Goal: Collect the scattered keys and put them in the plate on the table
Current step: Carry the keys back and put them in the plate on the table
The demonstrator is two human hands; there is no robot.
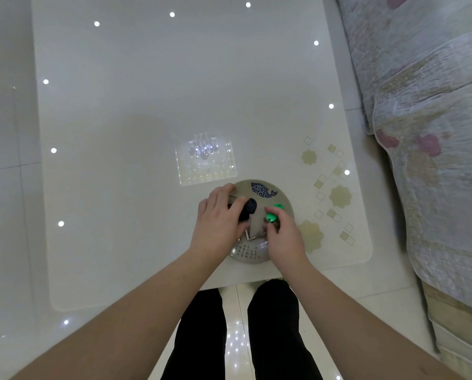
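A round beige plate (281, 196) with a blue fish drawing and small writing sits near the table's front edge. My left hand (219, 223) lies over its left side, fingers closed around a dark blue-black key fob (250, 207) with metal keys partly hidden beneath. My right hand (282, 237) covers the plate's right side and pinches a bunch with green key covers (273, 213). Both bunches are over the plate's inside. A metal key ring (250, 237) shows between the hands.
The glossy white table (152, 119) reflects ceiling lights and a chandelier. A beige flower and square pattern (336, 193) marks its right part. A sofa with a quilted floral cover (432, 133) stands at the right. My dark trouser legs (273, 330) stand at the table's front edge.
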